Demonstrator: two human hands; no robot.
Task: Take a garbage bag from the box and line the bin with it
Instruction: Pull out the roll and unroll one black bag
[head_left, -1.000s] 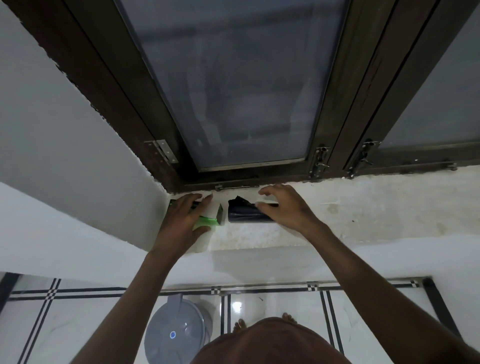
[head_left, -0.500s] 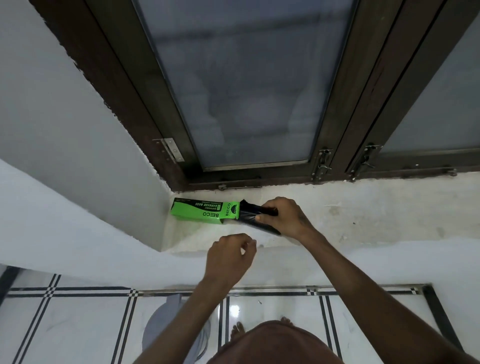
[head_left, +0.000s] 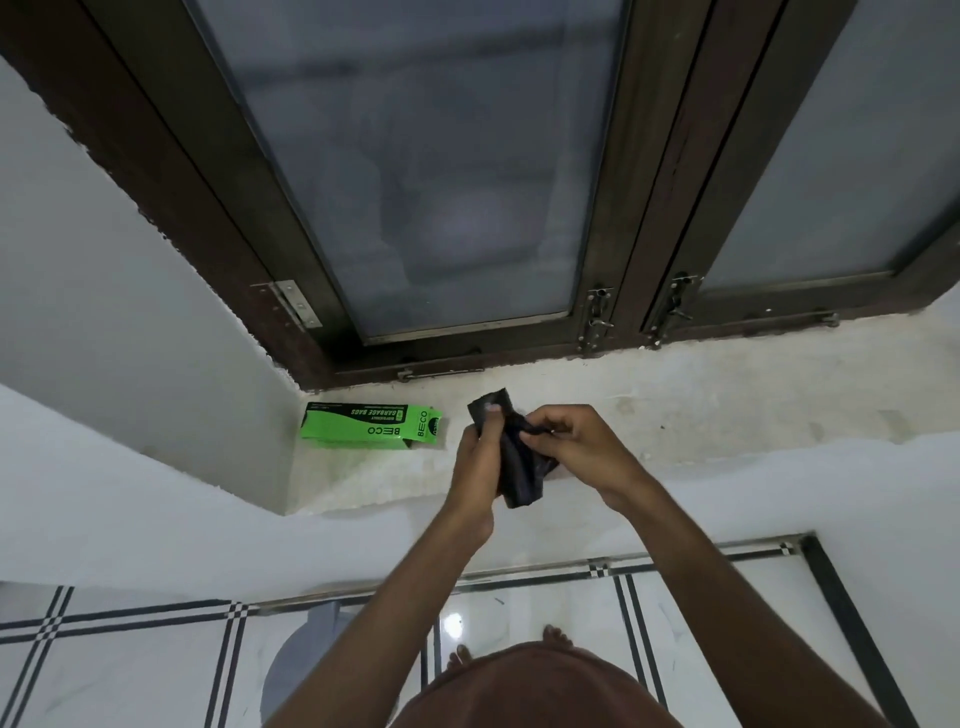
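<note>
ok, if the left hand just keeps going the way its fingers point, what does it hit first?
Probably the window frame at the back of the sill. The left hand, gripping the black garbage bag, points up-forward; depth is unclear.

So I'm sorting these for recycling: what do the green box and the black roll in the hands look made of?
Green box: probably thin printed cardboard, slightly glossy; crisp folded edges and an open end flap. Black roll: likely thin plastic film, dull sheen; it creases softly between left hand and right hand.

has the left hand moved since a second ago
Yes. The left hand left the green box on the sill, moved right, and now holds the black bag.
</note>
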